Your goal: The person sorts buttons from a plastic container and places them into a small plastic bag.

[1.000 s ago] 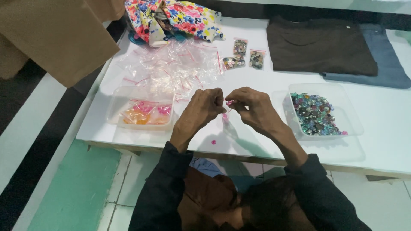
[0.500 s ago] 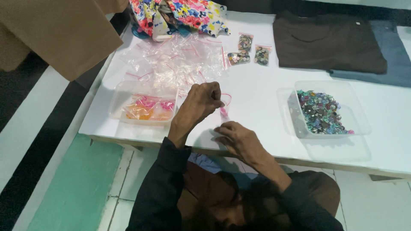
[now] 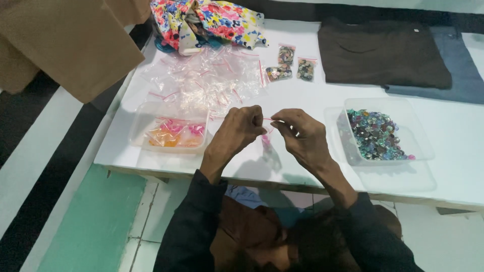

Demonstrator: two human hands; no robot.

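A: Currently, what does each hand hold?

B: The left hand (image 3: 239, 132) and the right hand (image 3: 301, 135) meet above the near edge of the white surface (image 3: 312, 95). Both pinch the top edge of one small clear bag (image 3: 267, 132) with a pink strip. The fingertips of each hand are closed on that edge, left hand on the left end, right hand on the right end. The bag hangs between them, just above the surface. Its contents are too small to tell.

A: What lies to the left?

B: A clear plastic tray (image 3: 169, 132) sits near the left hand, holding orange and pink filled bags. Beyond it, farther away, a loose pile of empty clear bags (image 3: 209, 80) spreads across the surface.

A: And to the right?

B: A second clear tray (image 3: 383, 128) stands just right of the right hand, filled with mixed coloured buttons (image 3: 375, 135). It is apart from the hand, not touching.

A: The far side?

B: Three small filled bags (image 3: 291, 64) lie near the middle. A floral cloth (image 3: 209, 20) lies at far left, a dark brown folded garment (image 3: 383, 53) at far right, with a grey-blue garment (image 3: 456, 68) partly under it.
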